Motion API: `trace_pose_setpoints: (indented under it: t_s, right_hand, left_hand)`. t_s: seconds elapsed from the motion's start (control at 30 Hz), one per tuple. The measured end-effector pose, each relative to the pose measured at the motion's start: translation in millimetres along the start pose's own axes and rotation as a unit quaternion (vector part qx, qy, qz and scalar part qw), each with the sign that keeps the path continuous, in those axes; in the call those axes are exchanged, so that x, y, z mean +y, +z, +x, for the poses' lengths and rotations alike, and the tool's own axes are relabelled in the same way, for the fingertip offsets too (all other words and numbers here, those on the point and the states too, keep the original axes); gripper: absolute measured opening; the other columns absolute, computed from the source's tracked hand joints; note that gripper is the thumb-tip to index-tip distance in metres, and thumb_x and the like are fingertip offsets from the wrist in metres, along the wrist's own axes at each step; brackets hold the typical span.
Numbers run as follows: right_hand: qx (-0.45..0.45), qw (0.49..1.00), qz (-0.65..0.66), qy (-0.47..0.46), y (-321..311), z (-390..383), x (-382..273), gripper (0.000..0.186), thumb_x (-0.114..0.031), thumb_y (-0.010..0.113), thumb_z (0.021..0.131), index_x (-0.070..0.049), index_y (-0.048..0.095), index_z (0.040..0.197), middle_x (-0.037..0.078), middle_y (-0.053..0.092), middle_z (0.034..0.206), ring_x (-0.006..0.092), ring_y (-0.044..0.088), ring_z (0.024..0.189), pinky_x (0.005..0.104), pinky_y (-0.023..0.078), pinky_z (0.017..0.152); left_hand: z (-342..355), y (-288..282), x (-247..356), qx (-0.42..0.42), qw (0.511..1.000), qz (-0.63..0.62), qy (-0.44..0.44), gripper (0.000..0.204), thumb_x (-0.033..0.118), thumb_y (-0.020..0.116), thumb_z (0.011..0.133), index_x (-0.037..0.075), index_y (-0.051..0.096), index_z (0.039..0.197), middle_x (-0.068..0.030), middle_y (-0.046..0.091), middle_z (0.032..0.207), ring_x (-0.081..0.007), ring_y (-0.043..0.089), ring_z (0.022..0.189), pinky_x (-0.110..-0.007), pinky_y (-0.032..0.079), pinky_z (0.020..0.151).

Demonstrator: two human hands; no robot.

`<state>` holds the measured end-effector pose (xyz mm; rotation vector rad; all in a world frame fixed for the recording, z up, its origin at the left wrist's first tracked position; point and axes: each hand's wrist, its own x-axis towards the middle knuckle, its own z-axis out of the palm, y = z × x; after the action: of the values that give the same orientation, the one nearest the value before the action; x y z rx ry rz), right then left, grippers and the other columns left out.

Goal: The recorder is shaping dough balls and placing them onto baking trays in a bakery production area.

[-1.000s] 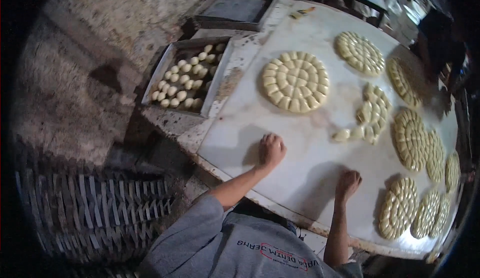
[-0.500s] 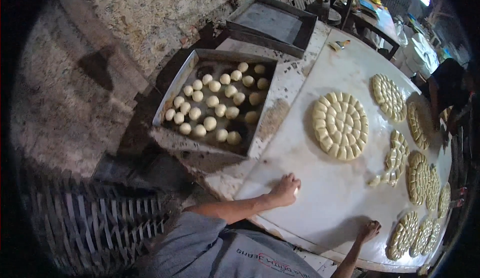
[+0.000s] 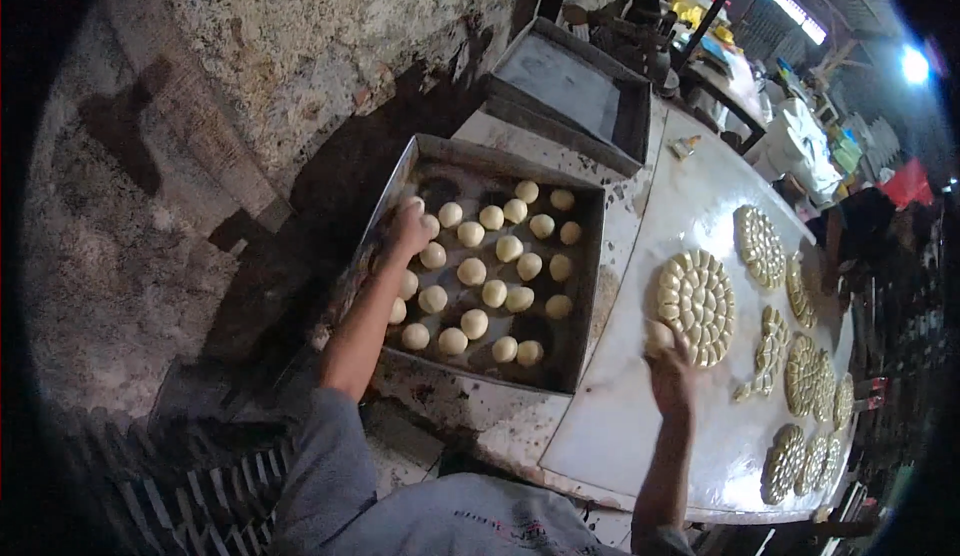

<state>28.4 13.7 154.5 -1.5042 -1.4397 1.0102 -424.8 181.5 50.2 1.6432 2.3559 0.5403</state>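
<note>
My left hand [image 3: 408,228] is over the far left part of a metal tray [image 3: 590,296], its fingers closed around a pale dough ball [image 3: 415,202]. Several round dough balls [image 3: 472,272] sit spaced apart on the tray's dark bottom. At the lower left edge of a large round of scored dough pieces [image 3: 697,301] on the white tabletop [image 3: 620,406] is my right hand [image 3: 672,358]. Its fingers are smeared by motion, so whether it grips a piece cannot be told.
Behind the full tray stands another metal tray [image 3: 565,81]. A brush [image 3: 685,146] lies at the table's far end. More dough rounds [image 3: 760,246] line the right side, with a partly broken-up one [image 3: 768,351] among them. A rough wall [image 3: 330,76] rises at the left.
My left hand has gone from the tabletop to the tray's far left, carrying a dough ball. My right hand has moved from the table's near edge up to the large round. The view has shifted.
</note>
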Motion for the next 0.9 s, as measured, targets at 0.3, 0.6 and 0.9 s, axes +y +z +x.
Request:
trace_pose_setpoints:
  t_s: [0.3, 0.6, 0.9]
  right_hand:
    - [0.217, 0.934, 0.014, -0.285, 183, 173, -176, 0.040, -0.015, 0.067, 0.079, 0.000, 0.053, 0.113, 0.016, 0.057, 0.106, 0.0260, 0.060, 0.091, 0.0346, 0.052, 0.071]
    - [0.337, 0.902, -0.240, -0.127, 38, 39, 88, 0.031, -0.009, 0.064, 0.077, -0.003, 0.055, 0.106, 0.016, 0.054, 0.110, 0.0323, 0.046, 0.110, 0.0422, 0.036, 0.096]
    - [0.526, 0.742, -0.334, 0.248, -276, -216, 282, 0.016, -0.014, 0.056, 0.080, -0.001, 0.061, 0.088, 0.018, 0.057, 0.095, 0.0318, 0.053, 0.092, 0.0401, 0.043, 0.082]
  left_hand:
    - [-195, -61, 32, -0.420, 0.657, -0.622, 0.076, 0.041, 0.028, 0.057, 0.086, 0.002, 0.054, 0.118, -0.0091, 0.057, 0.117, -0.0195, 0.052, 0.111, -0.034, 0.039, 0.096]
    - [-325, 21, 150, -0.674, 0.517, -0.498, 0.177, 0.036, 0.021, 0.054, 0.091, 0.004, 0.050, 0.122, -0.0086, 0.057, 0.116, -0.0161, 0.049, 0.113, -0.031, 0.037, 0.097]
    - [-408, 177, 336, -0.367, 0.746, -0.256, 0.494, 0.011, 0.017, 0.062, 0.076, 0.006, 0.063, 0.074, -0.0129, 0.060, 0.079, -0.0316, 0.058, 0.080, -0.041, 0.047, 0.072]
